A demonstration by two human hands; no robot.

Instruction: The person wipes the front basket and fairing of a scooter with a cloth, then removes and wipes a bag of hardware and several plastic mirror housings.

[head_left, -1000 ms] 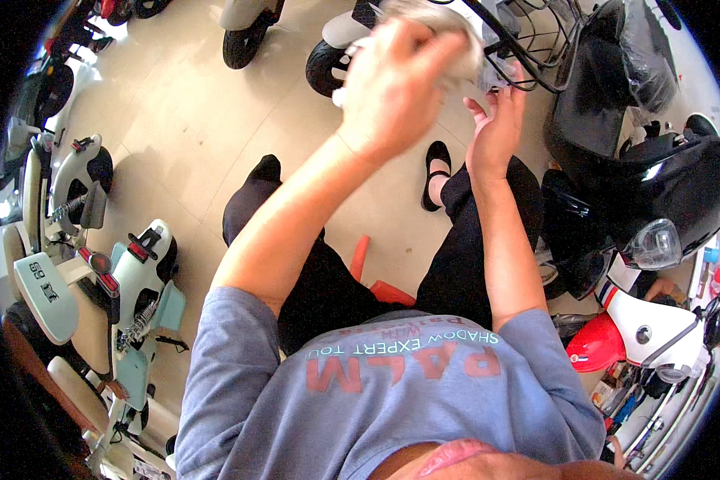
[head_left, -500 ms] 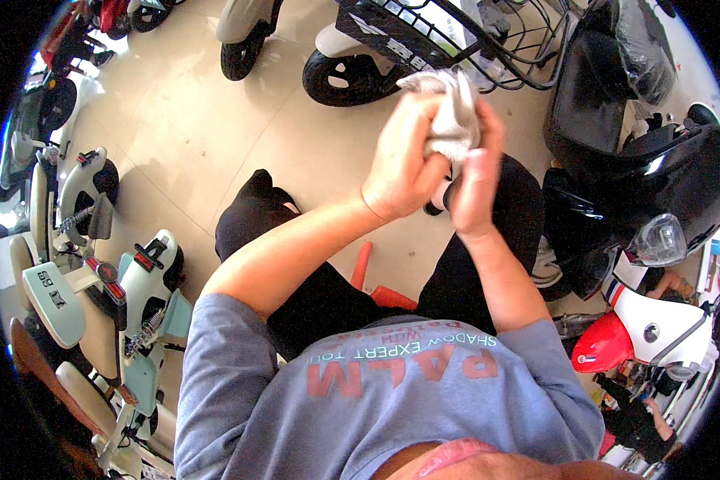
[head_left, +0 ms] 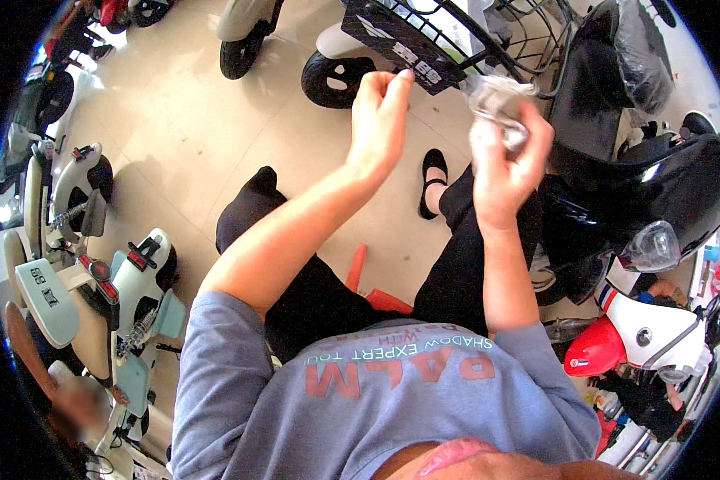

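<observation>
In my right hand (head_left: pixel 505 184) is a crumpled greyish-white cloth (head_left: pixel 500 102), gripped between thumb and fingers and slightly blurred. My left hand (head_left: pixel 381 120) is raised apart from it, its fingers curled in a pinch. Whether anything sits inside that pinch I cannot make out. Its fingertips overlap the lower edge of a black panel (head_left: pixel 384 38) with white markings, on the front of a scooter with a wire basket (head_left: pixel 440 32); I cannot tell whether they touch it.
Close on the right stands a glossy black scooter (head_left: pixel 656 192). A red and white scooter body (head_left: pixel 656 332) is below it. Pale scooters (head_left: pixel 140 280) line the left. Between my legs is a red object (head_left: pixel 388 302). A person's black shoe (head_left: pixel 433 184) rests on the tiled floor (head_left: pixel 192 120).
Both hands were together on the cloth. They have since separated: the left moved up and left without the cloth, the right moved right with it. The black shoe has come into fuller view.
</observation>
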